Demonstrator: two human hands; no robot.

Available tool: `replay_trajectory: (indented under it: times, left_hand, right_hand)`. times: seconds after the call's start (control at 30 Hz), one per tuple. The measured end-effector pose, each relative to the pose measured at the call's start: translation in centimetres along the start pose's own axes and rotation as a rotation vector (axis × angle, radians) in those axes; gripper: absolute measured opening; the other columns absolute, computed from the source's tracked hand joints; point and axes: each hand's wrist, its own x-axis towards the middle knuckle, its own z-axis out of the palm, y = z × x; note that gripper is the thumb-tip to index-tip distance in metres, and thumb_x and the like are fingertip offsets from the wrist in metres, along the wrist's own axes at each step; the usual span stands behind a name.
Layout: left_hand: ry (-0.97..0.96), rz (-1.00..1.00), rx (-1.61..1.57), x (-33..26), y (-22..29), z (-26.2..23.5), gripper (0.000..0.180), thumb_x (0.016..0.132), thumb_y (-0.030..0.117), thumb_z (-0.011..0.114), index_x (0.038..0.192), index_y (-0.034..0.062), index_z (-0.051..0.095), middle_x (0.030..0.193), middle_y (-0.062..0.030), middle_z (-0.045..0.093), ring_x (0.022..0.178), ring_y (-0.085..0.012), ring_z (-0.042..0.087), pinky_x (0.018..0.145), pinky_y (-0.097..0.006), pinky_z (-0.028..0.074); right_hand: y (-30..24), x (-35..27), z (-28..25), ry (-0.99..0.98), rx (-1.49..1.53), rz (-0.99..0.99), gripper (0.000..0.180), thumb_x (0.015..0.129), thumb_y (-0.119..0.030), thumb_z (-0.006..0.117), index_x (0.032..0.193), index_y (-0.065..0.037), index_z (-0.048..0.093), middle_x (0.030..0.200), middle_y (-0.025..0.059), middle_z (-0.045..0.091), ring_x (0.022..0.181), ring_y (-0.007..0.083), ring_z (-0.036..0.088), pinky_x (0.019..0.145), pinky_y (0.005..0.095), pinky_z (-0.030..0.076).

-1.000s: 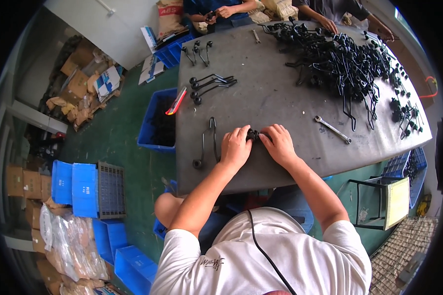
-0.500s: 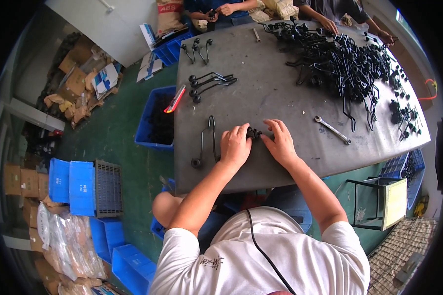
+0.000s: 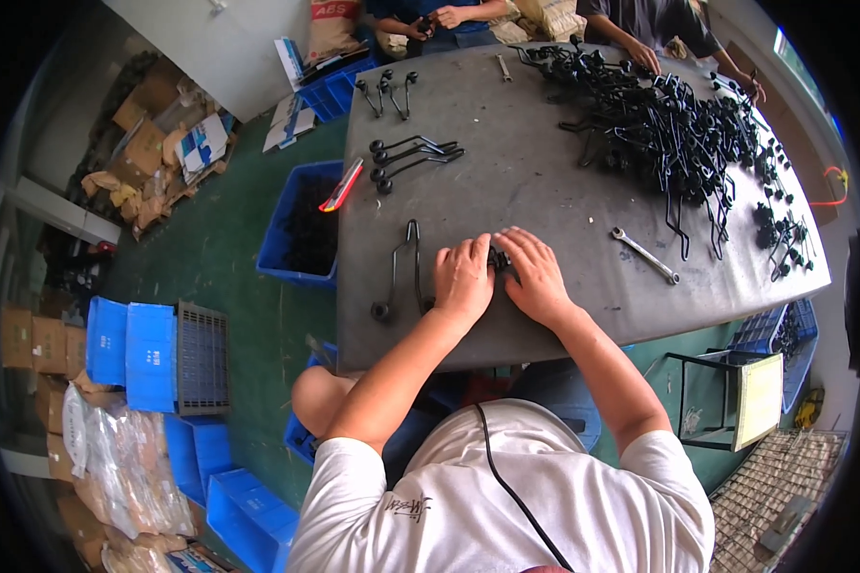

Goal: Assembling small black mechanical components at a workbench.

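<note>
My left hand (image 3: 463, 279) and my right hand (image 3: 539, 279) meet over the grey-topped table near its front edge. Between them sits a small dark cluster of black parts (image 3: 498, 258), mostly covered by fingers. Left fingers curl closed on its left side; right fingers and thumb close round its other side. Just left of the left hand lie two bent black rods (image 3: 414, 250), one with a round end. Farther back, several black rods with round ends (image 3: 416, 164) lie in a group. An open-ended wrench (image 3: 646, 256) rests right of my right hand.
A large heap of black bent rods (image 3: 669, 124) covers the table's far right. A red utility knife (image 3: 342, 186) lies at the left edge, above a blue crate (image 3: 298, 224) of dark parts. Two people work across the table. A stool (image 3: 736, 396) stands at right.
My right hand has moved inward, so its fingers now come up against the left hand over the black parts. The left hand has stayed nearly in place.
</note>
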Motion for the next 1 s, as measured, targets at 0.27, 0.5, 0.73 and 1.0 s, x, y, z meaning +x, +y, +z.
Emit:
replay_trajectory:
  times: [0.27, 0.5, 0.73, 1.0]
  left_hand:
    - [0.001, -0.008, -0.041, -0.8, -0.8, -1.8, 0.051, 0.078, 0.014, 0.074, 0.125, 0.008, 0.055, 0.111, -0.0119, 0.064, 0.101, -0.0319, 0.062, 0.09, -0.044, 0.045]
    - [0.184, -0.114, 0.092, -1.9, -5.6, -7.0, 0.055, 0.078, 0.017, 0.074, 0.128, 0.0054, 0.056, 0.124, -0.0148, 0.056, 0.111, -0.0348, 0.058, 0.093, -0.047, 0.045]
    - [-0.058, -0.272, 0.053, -5.6, -9.2, -8.2, 0.038, 0.086, 0.017, 0.07, 0.12, 0.0053, 0.059, 0.085, -0.0115, 0.072, 0.082, -0.0335, 0.069, 0.081, -0.046, 0.052]
    - [-0.165, -0.418, -0.375, -6.4, -7.8, -6.2, 0.042, 0.087, 0.016, 0.072, 0.121, 0.0046, 0.05, 0.085, -0.0125, 0.07, 0.079, -0.0333, 0.069, 0.069, -0.043, 0.053]
  right_hand:
    - [1.9, -0.4, -0.4, 0.107, -0.19, 0.129, 0.054, 0.078, -0.014, 0.074, 0.129, -0.01, 0.058, 0.128, 0.0089, 0.06, 0.12, 0.0298, 0.055, 0.104, 0.0435, 0.041]
    - [-0.2, 0.6, 2.0, -0.23, -0.191, 0.145, 0.055, 0.086, -0.025, 0.071, 0.135, -0.008, 0.053, 0.112, 0.0111, 0.061, 0.107, 0.0293, 0.059, 0.092, 0.0419, 0.045]
    - [-1.5, 1.7, 2.1, -0.272, 0.173, 0.411, 0.043, 0.085, -0.011, 0.063, 0.128, -0.012, 0.06, 0.103, 0.0135, 0.058, 0.086, 0.0294, 0.061, 0.076, 0.0392, 0.052]
    - [-3.9, 3.0, 1.4, -0.138, 0.33, 0.395, 0.041, 0.085, -0.002, 0.065, 0.125, -0.012, 0.064, 0.097, 0.0086, 0.057, 0.076, 0.0189, 0.057, 0.072, 0.0318, 0.051]
